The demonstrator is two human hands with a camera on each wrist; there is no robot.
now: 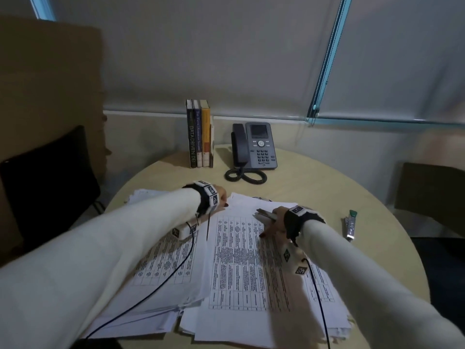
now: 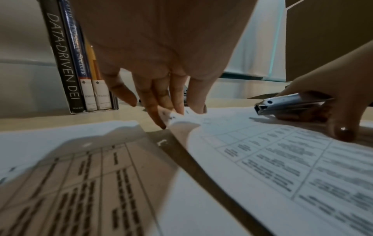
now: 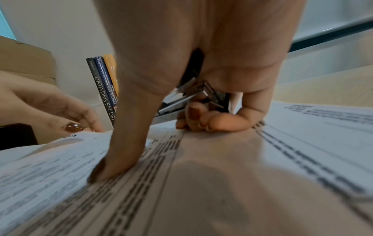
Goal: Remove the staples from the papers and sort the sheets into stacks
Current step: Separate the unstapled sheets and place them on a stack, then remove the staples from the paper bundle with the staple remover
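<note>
Two piles of printed table sheets lie on the round table (image 1: 314, 187): a left pile (image 1: 163, 260) and a right pile (image 1: 251, 260). My left hand (image 1: 222, 197) reaches to the far left corner of the right pile's top sheet (image 2: 262, 159) and pinches that curled-up corner between thumb and fingers (image 2: 177, 103). My right hand (image 1: 273, 222) grips a metal staple remover (image 1: 266, 214) in its curled fingers, nose toward the left hand. Its thumb (image 3: 105, 170) presses flat on the same sheet. The remover (image 2: 286, 103) hovers just above the paper.
Upright books (image 1: 200, 134) and a desk phone (image 1: 254, 147) with a coiled cord stand at the table's far side. A second metal tool with a green end (image 1: 350, 224) lies right of the piles. A dark chair (image 1: 45, 185) stands at the left.
</note>
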